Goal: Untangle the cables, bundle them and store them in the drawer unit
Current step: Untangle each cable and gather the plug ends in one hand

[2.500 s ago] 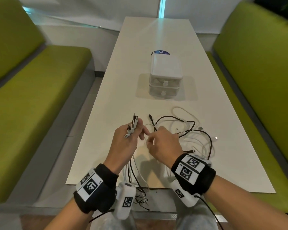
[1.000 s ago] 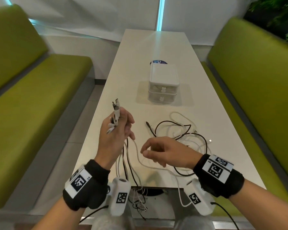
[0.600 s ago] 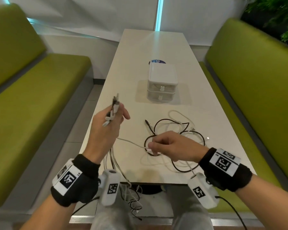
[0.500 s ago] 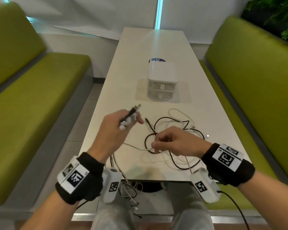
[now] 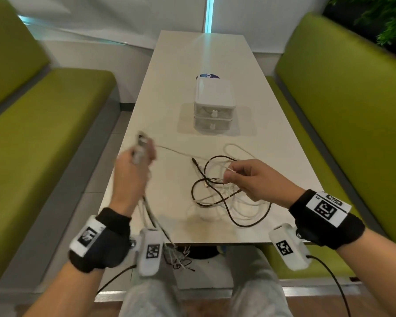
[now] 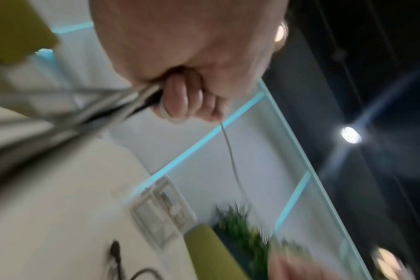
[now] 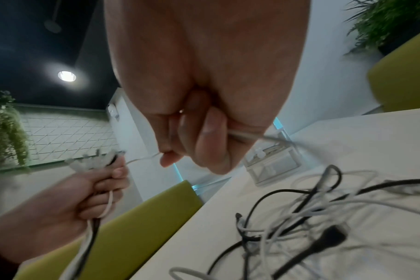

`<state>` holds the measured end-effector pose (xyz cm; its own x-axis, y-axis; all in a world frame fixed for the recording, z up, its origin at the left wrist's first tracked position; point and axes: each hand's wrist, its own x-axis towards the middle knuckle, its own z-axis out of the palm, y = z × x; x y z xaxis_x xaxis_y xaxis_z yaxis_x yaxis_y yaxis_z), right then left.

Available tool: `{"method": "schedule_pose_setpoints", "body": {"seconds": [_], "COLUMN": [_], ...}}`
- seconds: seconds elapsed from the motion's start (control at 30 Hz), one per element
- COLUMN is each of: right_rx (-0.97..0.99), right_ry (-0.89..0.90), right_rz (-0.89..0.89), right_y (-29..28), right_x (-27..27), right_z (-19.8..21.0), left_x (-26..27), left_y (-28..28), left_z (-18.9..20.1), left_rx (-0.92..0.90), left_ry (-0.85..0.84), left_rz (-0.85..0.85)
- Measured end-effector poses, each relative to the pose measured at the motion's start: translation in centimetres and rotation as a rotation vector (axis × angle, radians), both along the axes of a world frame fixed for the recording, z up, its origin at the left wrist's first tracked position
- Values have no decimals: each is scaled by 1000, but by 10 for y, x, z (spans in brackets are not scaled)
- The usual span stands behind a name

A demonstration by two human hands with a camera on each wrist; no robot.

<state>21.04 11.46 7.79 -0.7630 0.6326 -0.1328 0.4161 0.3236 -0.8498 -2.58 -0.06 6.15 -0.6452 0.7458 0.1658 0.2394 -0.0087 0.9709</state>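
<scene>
Since half a second ago my left hand (image 5: pixel 133 170) has swung out to the left and up, past the near-left edge of the long white table (image 5: pixel 176 92), and the thin white cable (image 5: pixel 176 152) between my hands has gone nearly taut. That hand is curled tight round a bunch of white and black cable ends (image 7: pixel 91 163), plugs sticking up above the fist, with the gathered strands hanging below the table edge. My right hand (image 5: pixel 254 179) has drawn slightly right and pinches the same white cable between thumb and fingertip, its other fingers curled in, just above the tangled heap of black and white cables (image 5: pixel 226 197) lying on the near part of the table.

The cable's long axis runs left to right, rising slightly toward my left hand. I judge the next pull must go on leftward, with my right hand feeding the strand out of the loops. There is open air to the left over the green bench (image 5: pixel 44 143), so room is plentiful; a loop could snag and drag the heap. The small white two-drawer plastic unit (image 5: pixel 214 106) stands farther up the table, both drawers closed, well apart from the heap.
</scene>
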Motion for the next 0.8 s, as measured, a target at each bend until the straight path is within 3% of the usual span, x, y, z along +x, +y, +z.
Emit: {"method": "schedule_pose_setpoints", "body": {"seconds": [0.07, 0.17, 0.23, 0.3, 0.4, 0.5, 0.63, 0.8], "right_rx": [19, 86, 104, 113, 135, 111, 175, 177], "right_ry": [-68, -142, -154, -167, -150, -141, -116, -81], "right_rz": [5, 56, 83, 127, 198, 216, 164, 107], "right_y": [4, -3, -10, -19, -26, -29, -23, -9], "right_x": [6, 2, -8, -20, -27, -23, -17, -6], "right_z": [-7, -13, -19, -22, -23, -19, -25, -28], "left_x": [-21, -15, 13, 40, 61, 67, 50, 25], "left_y": [-2, -3, -2, -1, 2, 5, 11, 12], "left_z": [2, 3, 5, -3, -19, -19, -20, -13], "left_rx": [90, 40, 97, 99, -122, -178, -114, 1], "left_ry": [-53, 221, 392, 514, 706, 633, 662, 390], "left_rz": [158, 191, 67, -178, -506, -531, -345, -101]}}
